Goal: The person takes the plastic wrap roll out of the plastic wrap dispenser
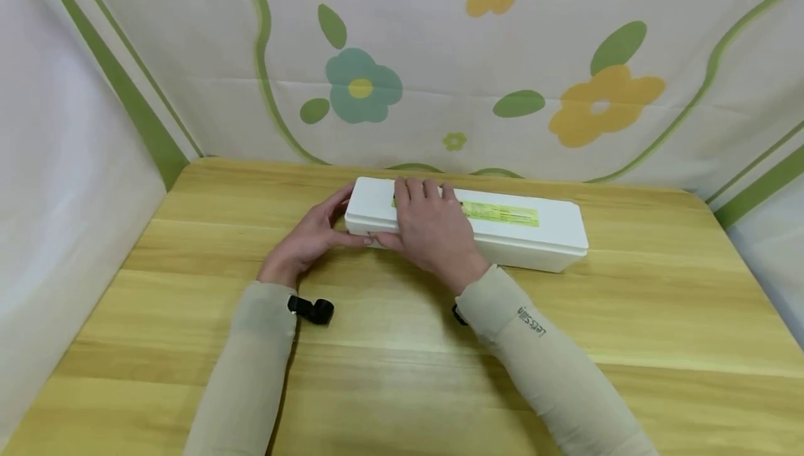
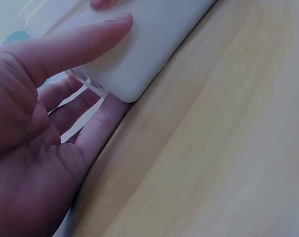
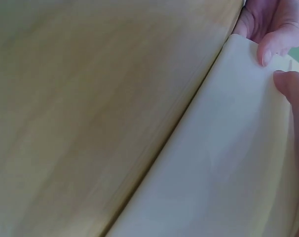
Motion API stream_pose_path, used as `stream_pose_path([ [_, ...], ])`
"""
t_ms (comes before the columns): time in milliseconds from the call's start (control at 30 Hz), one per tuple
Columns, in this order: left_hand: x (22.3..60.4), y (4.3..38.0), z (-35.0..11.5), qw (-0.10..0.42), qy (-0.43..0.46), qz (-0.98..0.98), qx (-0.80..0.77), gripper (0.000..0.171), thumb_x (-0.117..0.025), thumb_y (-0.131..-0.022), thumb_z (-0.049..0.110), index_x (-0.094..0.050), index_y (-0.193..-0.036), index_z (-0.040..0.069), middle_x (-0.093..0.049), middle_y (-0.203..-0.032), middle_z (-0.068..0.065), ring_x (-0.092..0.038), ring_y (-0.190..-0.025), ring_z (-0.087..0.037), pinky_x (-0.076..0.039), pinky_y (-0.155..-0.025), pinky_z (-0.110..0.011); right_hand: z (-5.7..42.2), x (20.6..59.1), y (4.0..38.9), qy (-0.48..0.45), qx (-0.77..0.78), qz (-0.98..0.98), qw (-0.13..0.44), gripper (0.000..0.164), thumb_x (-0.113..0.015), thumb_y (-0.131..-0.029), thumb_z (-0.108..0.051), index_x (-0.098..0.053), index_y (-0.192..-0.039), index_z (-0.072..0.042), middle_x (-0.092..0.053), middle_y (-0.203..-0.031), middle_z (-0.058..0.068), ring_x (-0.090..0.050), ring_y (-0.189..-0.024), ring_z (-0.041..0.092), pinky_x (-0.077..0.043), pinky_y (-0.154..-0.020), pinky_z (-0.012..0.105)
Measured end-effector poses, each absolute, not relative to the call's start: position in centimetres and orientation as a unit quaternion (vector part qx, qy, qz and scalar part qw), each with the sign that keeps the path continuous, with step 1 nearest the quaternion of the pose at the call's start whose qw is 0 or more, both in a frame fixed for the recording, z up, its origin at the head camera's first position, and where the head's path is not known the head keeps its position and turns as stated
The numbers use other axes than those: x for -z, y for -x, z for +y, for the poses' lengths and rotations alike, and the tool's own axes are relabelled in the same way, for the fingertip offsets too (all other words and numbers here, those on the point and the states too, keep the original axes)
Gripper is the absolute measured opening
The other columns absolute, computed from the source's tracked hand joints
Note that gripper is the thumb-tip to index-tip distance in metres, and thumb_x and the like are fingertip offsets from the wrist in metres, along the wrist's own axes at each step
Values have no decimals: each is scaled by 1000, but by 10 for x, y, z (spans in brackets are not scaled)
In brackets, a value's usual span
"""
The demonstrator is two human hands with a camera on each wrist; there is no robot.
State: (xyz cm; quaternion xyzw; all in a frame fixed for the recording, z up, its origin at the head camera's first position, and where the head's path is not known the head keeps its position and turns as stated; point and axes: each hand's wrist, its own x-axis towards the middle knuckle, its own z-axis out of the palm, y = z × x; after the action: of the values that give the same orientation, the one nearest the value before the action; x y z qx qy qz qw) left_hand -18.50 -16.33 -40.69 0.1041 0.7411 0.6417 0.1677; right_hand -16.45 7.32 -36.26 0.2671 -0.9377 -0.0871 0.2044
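Observation:
A long white box point(image 1: 527, 250) with a lid lies on the wooden table, a yellow-green label point(image 1: 502, 213) along its top. At its left end my left hand point(image 1: 310, 236) holds it, thumb on the front side and fingers around the end. In the left wrist view, that hand's fingers point(image 2: 102, 118) reach low beside the box corner, close to the tabletop. My right hand point(image 1: 436, 232) grips across the lid from above, its fingers over the top and its thumb on the front. It covers part of the label. Both thumb tips are close together near the left end.
The wooden table point(image 1: 377, 386) reaches back to a white curtain point(image 1: 427, 37) printed with flowers, which also hangs at both sides. Each wrist wears a black strap-on camera; the left one point(image 1: 320, 311) sits just above the table.

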Motion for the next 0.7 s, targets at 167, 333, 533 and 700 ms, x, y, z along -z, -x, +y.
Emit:
stream_pose_path([
  [167, 407, 186, -159, 174, -94, 745, -637, 104, -91, -84, 4, -38, -168, 34, -43, -169, 1, -37, -154, -25, -32, -128, -52, 78, 360, 164, -253, 61, -949, 178, 99, -59, -93, -83, -52, -147, -1, -67, -134, 16, -67, -121, 38, -58, -102, 54],
  [333, 408, 187, -157, 178, -90, 746, -635, 104, -91, -84, 4, -38, -168, 34, -43, -168, 1, -38, -153, -27, -33, -127, -52, 79, 357, 165, -237, 31, -960, 145, 98, -60, -91, -85, -52, -147, -5, -65, -138, 14, -64, -127, 36, -57, -104, 54],
  [533, 409, 186, -157, 178, -88, 748, -633, 105, -92, -84, 4, -37, -168, 35, -43, -168, 0, -35, -156, -26, -29, -130, -53, 78, 356, 166, -226, -4, -964, 138, 95, -65, -88, -85, -54, -141, -7, -64, -136, 14, -63, -126, 35, -57, -102, 53],
  [700, 413, 185, -158, 178, -90, 747, -634, 104, -91, -84, 4, -38, -168, 34, -42, -169, 0, -33, -157, -26, -28, -131, -54, 78, 359, 166, -226, -38, -960, 161, 92, -71, -83, -83, -56, -137, -10, -64, -128, 14, -64, -118, 34, -58, -98, 52],
])
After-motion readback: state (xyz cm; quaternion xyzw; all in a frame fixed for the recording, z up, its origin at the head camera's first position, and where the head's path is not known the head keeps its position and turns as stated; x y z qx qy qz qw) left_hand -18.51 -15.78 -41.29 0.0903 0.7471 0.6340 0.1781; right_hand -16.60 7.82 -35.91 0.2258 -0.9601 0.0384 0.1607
